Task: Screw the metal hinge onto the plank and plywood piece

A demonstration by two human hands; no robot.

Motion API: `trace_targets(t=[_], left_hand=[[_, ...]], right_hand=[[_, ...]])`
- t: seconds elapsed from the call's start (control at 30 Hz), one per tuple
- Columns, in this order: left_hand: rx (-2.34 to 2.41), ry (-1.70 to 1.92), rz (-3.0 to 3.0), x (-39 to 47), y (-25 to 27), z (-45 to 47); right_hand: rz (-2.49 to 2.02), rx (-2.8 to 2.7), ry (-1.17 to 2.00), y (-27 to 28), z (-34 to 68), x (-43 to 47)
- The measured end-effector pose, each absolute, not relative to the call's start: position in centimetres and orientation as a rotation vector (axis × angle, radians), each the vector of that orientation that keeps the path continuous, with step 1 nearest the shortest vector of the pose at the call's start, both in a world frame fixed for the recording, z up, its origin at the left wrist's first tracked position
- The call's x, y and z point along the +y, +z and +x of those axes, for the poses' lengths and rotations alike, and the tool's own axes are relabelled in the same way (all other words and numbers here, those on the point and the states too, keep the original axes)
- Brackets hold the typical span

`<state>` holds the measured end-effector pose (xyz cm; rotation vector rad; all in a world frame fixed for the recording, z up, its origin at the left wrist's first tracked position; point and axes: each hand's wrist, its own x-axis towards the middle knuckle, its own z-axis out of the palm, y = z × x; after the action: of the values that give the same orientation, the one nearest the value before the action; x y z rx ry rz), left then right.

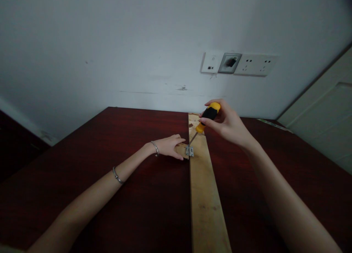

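Note:
My right hand (224,123) grips a yellow and black screwdriver (209,113), tilted with its shaft pointing down and to the left. The tip reaches the upper edge of a small metal hinge (189,150). That hinge spans the joint between a long wooden board (205,187) and a small wooden block (181,150). On the block's left side, my left hand (169,146) is closed around it with thumb and fingers. Whether the tip sits in a screw is too small to tell.
Under the board lies a dark red tabletop (137,209), its far edge against a white wall (137,44). Wall sockets (254,64) are at the upper right. A thin strip (275,125) lies near the table's far right corner, beside a pale door panel (327,110).

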<state>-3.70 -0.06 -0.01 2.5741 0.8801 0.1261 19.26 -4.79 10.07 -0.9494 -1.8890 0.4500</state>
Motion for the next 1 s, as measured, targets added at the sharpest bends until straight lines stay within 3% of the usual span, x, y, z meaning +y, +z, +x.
trace_targets(t=[1.0], left_hand=[[0.835, 0.158, 2.546, -0.05, -0.06, -3.68]], right_hand=[[-0.964, -1.879, 0.433, 10.3, 19.29, -4.87]])
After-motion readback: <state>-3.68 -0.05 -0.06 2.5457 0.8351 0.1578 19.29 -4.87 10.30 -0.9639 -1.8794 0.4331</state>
